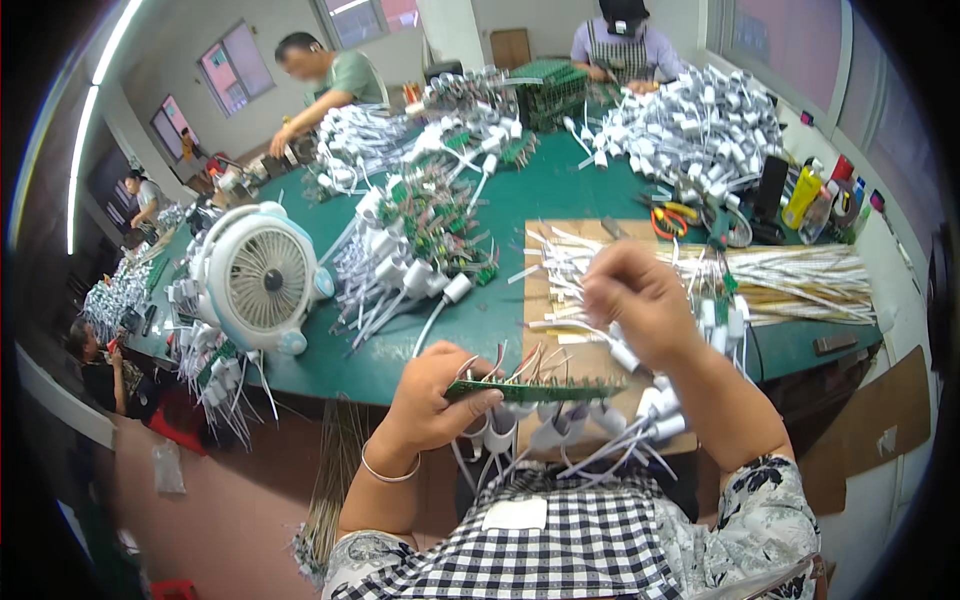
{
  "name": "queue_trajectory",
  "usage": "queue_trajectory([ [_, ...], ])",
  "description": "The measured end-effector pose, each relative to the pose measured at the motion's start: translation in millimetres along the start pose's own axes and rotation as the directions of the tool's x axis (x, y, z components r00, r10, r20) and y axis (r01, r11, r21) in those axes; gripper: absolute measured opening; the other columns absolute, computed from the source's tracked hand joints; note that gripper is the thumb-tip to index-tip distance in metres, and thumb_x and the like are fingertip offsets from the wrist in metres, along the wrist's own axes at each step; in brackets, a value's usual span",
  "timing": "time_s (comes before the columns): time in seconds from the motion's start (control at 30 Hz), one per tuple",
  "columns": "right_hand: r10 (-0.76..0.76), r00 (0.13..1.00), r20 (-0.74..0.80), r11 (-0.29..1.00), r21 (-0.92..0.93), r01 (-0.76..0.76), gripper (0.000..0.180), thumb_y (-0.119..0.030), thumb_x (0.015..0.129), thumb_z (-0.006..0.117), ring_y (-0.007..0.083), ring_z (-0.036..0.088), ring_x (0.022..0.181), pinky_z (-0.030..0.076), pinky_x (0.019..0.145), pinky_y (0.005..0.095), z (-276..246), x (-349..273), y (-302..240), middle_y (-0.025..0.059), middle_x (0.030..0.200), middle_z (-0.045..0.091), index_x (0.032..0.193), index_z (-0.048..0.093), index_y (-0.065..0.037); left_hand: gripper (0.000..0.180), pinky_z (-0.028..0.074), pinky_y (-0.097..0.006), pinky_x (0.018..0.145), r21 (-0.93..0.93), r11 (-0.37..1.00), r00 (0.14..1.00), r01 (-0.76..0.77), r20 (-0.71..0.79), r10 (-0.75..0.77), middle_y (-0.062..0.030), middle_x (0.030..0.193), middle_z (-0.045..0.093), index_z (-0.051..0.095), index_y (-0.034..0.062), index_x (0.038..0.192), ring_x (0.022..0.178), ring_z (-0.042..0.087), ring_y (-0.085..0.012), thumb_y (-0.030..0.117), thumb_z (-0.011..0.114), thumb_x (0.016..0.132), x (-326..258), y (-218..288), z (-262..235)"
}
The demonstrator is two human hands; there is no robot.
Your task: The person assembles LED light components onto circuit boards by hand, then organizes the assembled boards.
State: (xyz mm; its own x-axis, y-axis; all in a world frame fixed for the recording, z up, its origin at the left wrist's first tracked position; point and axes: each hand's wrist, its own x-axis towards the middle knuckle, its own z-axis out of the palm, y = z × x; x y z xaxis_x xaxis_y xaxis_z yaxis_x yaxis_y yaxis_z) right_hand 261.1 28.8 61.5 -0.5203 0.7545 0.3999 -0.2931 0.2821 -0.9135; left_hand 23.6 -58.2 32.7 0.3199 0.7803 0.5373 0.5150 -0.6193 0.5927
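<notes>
One hand, the left [432, 396], is clamped on the end of the board [545, 391], thumb below and fingers above, which probably keeps the long strip steady while leaving most of its length free. The board lies nearly level above the near part of the cardboard [592, 360], close before the apron [575, 535]. Thin wires [527, 364] stand up from its top edge, and white caps [499, 432] with cables show below it; held this way, the wires seem kept upward and within reach. The right hand [640, 300] is raised just beyond the board, fingers curled; whether its tips meet or pinch anything, I cannot tell. Pale strips [800, 280] lie lengthwise at the right, perhaps bunched so that single ones come away easily. The pliers [670, 217] rest behind them, seemingly parked out of the way, while the fan [268, 275] stands at the left, its grille turned toward the wearer, likely for air.
</notes>
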Motion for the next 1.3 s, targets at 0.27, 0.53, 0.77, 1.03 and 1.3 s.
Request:
queue_trajectory([
  [0.27,0.359,0.699,0.619,0.925,-0.333,-0.180,0.074,-0.043,0.079,0.065,0.0276,0.048,0.113,0.041,0.092,0.0364,-8.7,-0.1,26.7,0.0184,0.127,0.044,0.137,0.035,-0.007,0.020,0.039,-0.033,0.075,-0.120,0.990,0.992,-0.076,0.094,0.088,-0.0035,0.076,0.063,0.065,0.0074,0.090,0.071,0.056,-0.0217,0.014,0.069,0.071,7.2,-9.3,-2.5],
  [0.53,0.260,0.579,0.773,0.955,-0.294,-0.036,0.053,-0.043,0.086,0.057,0.0205,0.054,0.088,0.045,0.078,0.0319,-9.0,-5.1,35.9,0.0130,0.105,0.053,0.123,0.048,-0.005,0.021,0.040,-0.031,0.071,0.200,0.892,0.914,-0.405,0.110,0.390,0.0038,0.082,0.063,0.066,0.0187,0.090,0.074,0.057,-0.0146,0.019,0.065,0.069,1.8,-3.3,-9.8],
  [0.77,0.293,0.810,0.508,0.792,-0.603,0.091,0.033,-0.034,0.084,0.060,0.0235,0.058,0.082,0.046,0.071,0.0341,24.0,-23.0,23.4,0.0107,0.088,0.059,0.099,0.059,-0.004,0.017,0.041,-0.029,0.069,0.319,0.842,0.899,-0.434,0.090,0.429,0.0043,0.082,0.063,0.065,0.0197,0.087,0.072,0.057,-0.0122,0.018,0.065,0.070,-3.1,6.6,4.5],
  [1.03,0.115,0.884,0.454,0.869,-0.477,0.132,0.009,-0.005,0.081,0.062,0.0216,0.059,0.075,0.045,0.065,0.0291,6.8,-35.0,4.4,0.0096,0.086,0.059,0.090,0.059,-0.003,0.018,0.041,-0.030,0.068,0.278,0.890,0.929,-0.363,0.038,0.367,0.0020,0.079,0.062,0.064,0.0131,0.088,0.069,0.058,-0.0144,0.016,0.065,0.070,-7.3,-5.1,5.5],
  [1.3,-0.017,0.900,0.436,0.859,-0.454,0.235,0.076,-0.041,0.065,0.077,0.0273,0.053,0.101,0.043,0.083,0.0372,-13.3,-35.3,20.5,0.0099,0.105,0.055,0.126,0.045,-0.008,0.023,0.040,-0.032,0.070,0.090,0.957,0.954,-0.274,-0.097,0.283,-0.0026,0.078,0.063,0.063,0.0091,0.088,0.069,0.059,-0.0175,0.021,0.071,0.070,-15.1,-23.6,22.0],
])
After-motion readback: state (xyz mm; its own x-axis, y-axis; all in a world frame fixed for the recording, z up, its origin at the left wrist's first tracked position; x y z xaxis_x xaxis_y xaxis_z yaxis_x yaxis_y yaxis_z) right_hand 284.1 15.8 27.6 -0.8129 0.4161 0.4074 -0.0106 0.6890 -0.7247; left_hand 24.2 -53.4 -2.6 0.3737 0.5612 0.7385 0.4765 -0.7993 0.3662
